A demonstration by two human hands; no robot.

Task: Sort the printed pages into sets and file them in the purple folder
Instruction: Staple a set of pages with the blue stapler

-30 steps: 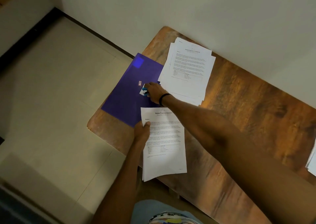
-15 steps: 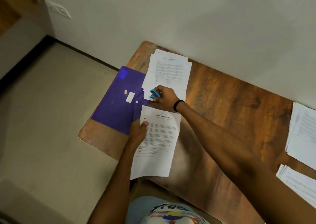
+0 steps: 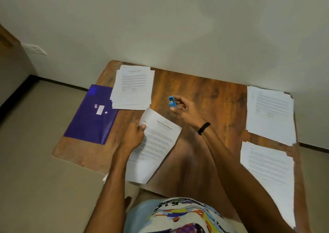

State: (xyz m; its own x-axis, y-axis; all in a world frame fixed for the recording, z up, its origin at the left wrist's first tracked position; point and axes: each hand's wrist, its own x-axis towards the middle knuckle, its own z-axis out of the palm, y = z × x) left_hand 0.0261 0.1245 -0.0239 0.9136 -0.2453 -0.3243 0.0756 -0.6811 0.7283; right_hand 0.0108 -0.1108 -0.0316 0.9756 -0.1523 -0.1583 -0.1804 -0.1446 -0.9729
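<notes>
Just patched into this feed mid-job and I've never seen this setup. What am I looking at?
No machine here: these are a person's two bare hands, filmed by one wide-angle camera worn on the head, looking down. The left hand grips a thin set of white printed pages by its edge over the brown wooden table. The right hand pinches a small blue object, probably a mini stapler. The flat purple plastic folder lies at the left, a white paper stack overlapping its far corner. At the right lie a far paper stack and a near paper stack.
</notes>
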